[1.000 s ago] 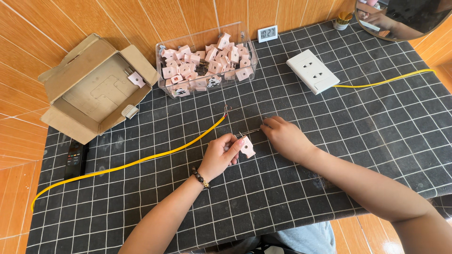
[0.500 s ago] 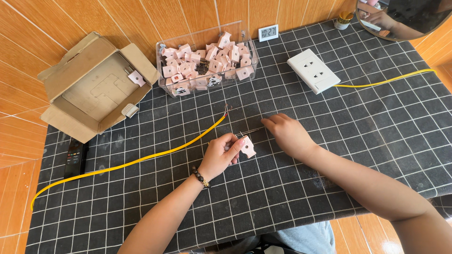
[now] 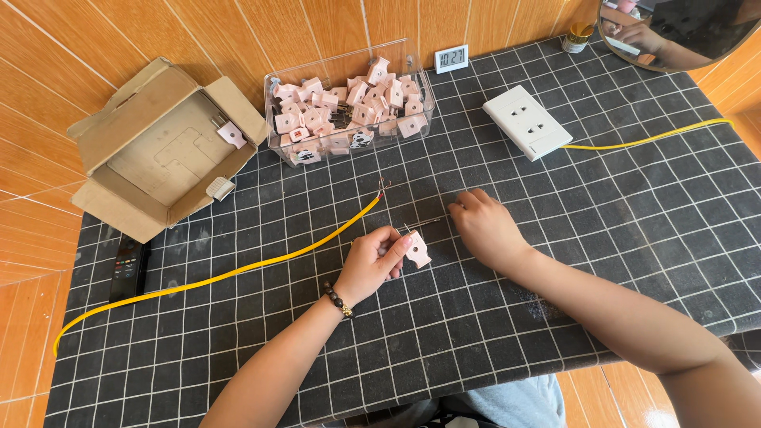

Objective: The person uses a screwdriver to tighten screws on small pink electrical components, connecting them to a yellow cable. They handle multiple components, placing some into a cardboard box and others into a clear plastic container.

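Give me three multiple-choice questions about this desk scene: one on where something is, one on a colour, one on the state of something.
1. Where does the clear plastic box of pink plugs stand?
A. between cardboard box and white socket block
B. on the floor
C. inside the cardboard box

2. What colour is the long cable on the black grid mat?
A. blue
B. yellow
C. green

3. What state is the brown cardboard box in?
A. taped shut
B. crushed flat
C. open, flaps spread

Answers: 1 A, the white socket block lies to its right; 2 B, yellow along its whole length; 3 C, its inside shows.
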